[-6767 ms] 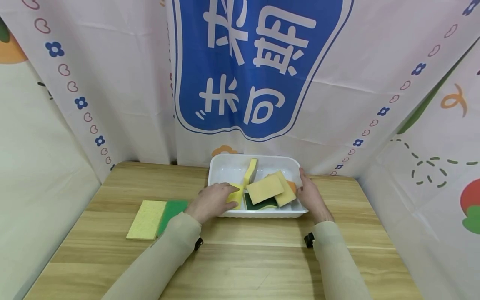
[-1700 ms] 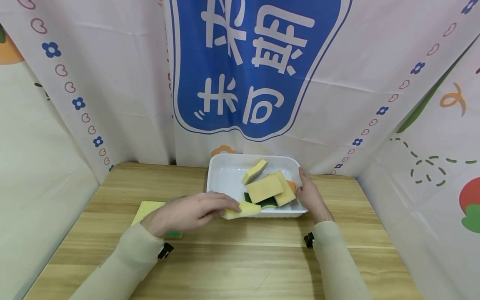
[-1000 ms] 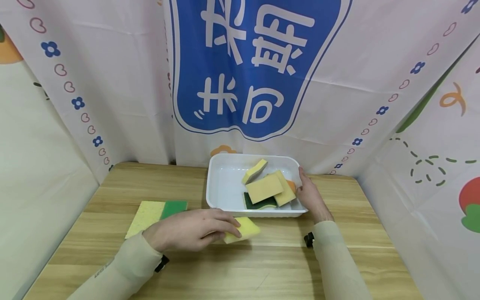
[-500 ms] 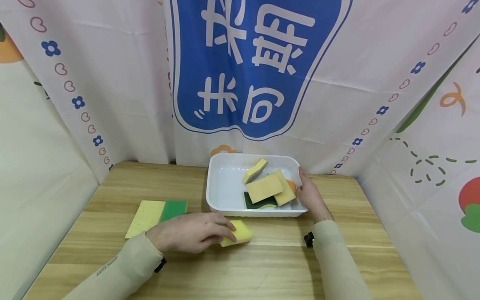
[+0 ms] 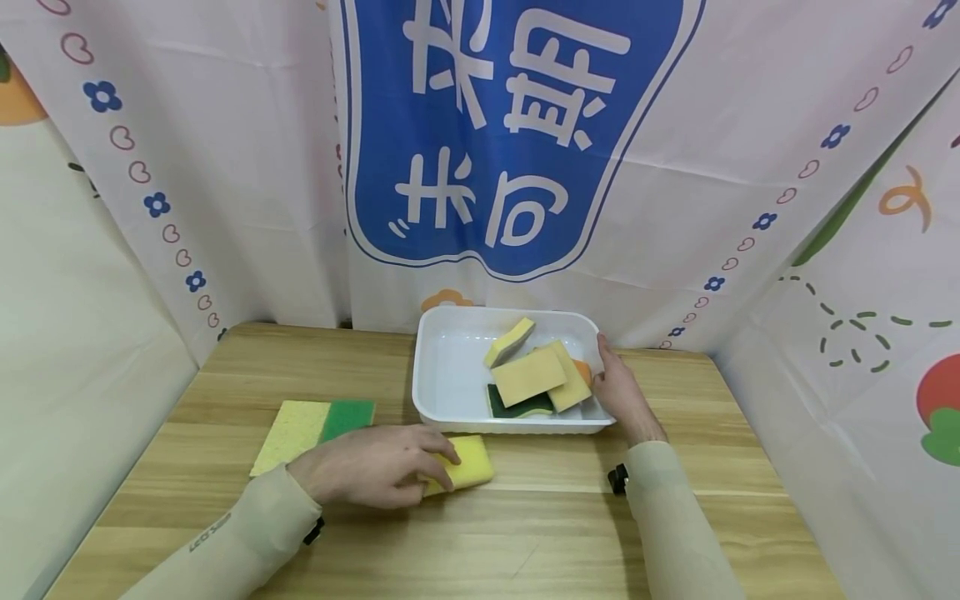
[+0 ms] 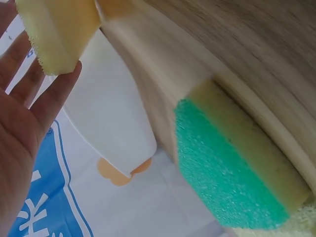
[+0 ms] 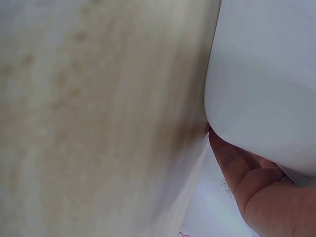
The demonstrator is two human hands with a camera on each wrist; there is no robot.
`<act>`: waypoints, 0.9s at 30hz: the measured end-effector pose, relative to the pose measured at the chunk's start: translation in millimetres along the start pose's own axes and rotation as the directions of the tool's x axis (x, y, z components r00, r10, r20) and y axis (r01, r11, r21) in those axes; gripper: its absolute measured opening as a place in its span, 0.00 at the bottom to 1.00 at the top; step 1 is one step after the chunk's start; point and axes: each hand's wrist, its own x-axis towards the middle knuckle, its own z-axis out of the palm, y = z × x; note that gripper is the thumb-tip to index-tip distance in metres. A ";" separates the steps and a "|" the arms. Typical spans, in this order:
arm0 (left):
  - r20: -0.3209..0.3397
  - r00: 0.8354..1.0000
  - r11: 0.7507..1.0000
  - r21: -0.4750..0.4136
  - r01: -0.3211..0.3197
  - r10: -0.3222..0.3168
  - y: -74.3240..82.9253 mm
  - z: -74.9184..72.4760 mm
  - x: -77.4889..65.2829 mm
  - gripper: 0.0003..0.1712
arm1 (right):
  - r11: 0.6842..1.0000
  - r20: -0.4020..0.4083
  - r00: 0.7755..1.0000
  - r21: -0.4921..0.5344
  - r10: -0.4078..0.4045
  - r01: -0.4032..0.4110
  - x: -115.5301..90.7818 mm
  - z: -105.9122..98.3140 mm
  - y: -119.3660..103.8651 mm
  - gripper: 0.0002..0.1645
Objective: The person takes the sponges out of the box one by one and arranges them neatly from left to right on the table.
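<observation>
Hands are well apart in the head view, each holding a different thing. The left hand (image 5: 375, 468) grips the yellow sponge (image 5: 472, 458) low over the desk (image 5: 525, 537), in front of the tray (image 5: 452, 367); whether the sponge touches the wood cannot be told. The right hand (image 5: 622, 392) holds the tray by its right end. Inside, toward the right half, the upper tan sponge (image 5: 527, 380) overlaps the lower tan sponge (image 5: 573, 392), with a dark green sponge (image 5: 501, 405) partly underneath, a thin sponge (image 5: 510, 342) slanting just behind and an orange piece (image 5: 583, 371) mostly hidden. Left of the tray, a green sponge (image 5: 349, 418) and a pale sponge (image 5: 291, 435) lie side by side on the desk, near the left forearm. Behind hangs a white cloth (image 5: 285, 150) with a blue panel (image 5: 480, 242). In the left wrist view, spread fingers (image 6: 61, 91) lie along the yellow sponge, one tip at its edge; the green sponge shows its bright face and a yellowish side. In the right wrist view, fingers (image 7: 227, 155) curl against the tray's outer wall.
</observation>
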 end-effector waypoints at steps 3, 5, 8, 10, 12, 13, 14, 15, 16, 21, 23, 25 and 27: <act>0.004 1.000 1.000 0.016 -0.007 0.007 -2.4 0.3 -0.9 0.18 | 1.000 0.001 1.000 0.001 -0.001 0.001 -0.3 0.1 0.0 0.55; 0.003 1.000 0.999 0.030 -0.013 0.013 -3.9 0.9 -1.1 0.14 | 1.000 0.001 1.000 0.002 -0.004 0.004 -0.4 0.3 0.2 0.55; -0.005 1.000 0.998 0.061 -0.010 0.010 -5.0 2.8 -1.3 0.10 | 1.000 0.000 1.000 0.005 -0.008 0.008 -0.5 0.6 0.2 0.54; -0.014 1.000 0.996 0.086 -0.014 0.015 -4.4 4.4 -1.1 0.09 | 1.000 -0.001 1.000 0.005 -0.009 0.009 -0.5 0.9 0.3 0.54; -0.022 1.000 0.994 0.109 -0.013 0.015 -2.2 6.1 -0.7 0.10 | 1.000 -0.002 1.000 0.001 -0.011 0.011 -0.6 0.4 0.6 0.54; -0.026 1.000 0.993 0.118 -0.010 0.013 -0.8 7.3 -0.1 0.11 | 1.000 -0.003 1.000 -0.002 -0.011 0.011 -0.3 0.4 1.0 0.55; -0.026 1.000 0.992 0.125 -0.003 0.006 1.1 8.5 0.7 0.12 | 1.000 -0.005 1.000 -0.007 -0.013 0.012 0.1 0.5 1.2 0.54; -0.025 1.000 0.991 0.133 0.006 -0.003 3.1 9.9 1.5 0.13 | 1.000 -0.006 1.000 -0.013 -0.015 0.015 0.5 0.6 1.6 0.55; -0.024 1.000 0.991 0.136 0.017 -0.014 5.3 11.3 2.4 0.14 | 1.000 -0.007 1.000 -0.019 -0.017 0.017 1.0 0.9 1.9 0.55; -0.029 0.998 0.981 0.185 0.055 -0.050 17.1 18.8 7.1 0.18 | 0.999 -0.012 0.999 -0.032 -0.033 0.032 2.5 1.9 3.3 0.54; -0.042 0.998 0.975 0.213 0.062 -0.054 21.2 21.0 8.6 0.20 | 0.999 -0.012 0.999 -0.030 -0.036 0.036 2.5 1.9 3.6 0.54; -0.053 0.997 0.970 0.233 0.073 -0.063 24.5 22.9 9.9 0.22 | 0.999 -0.012 0.999 -0.027 -0.034 0.034 2.2 1.8 3.6 0.54; -0.062 0.996 0.965 0.249 0.084 -0.070 26.7 24.2 10.6 0.23 | 0.999 -0.011 0.999 -0.025 -0.031 0.031 2.0 1.5 3.7 0.55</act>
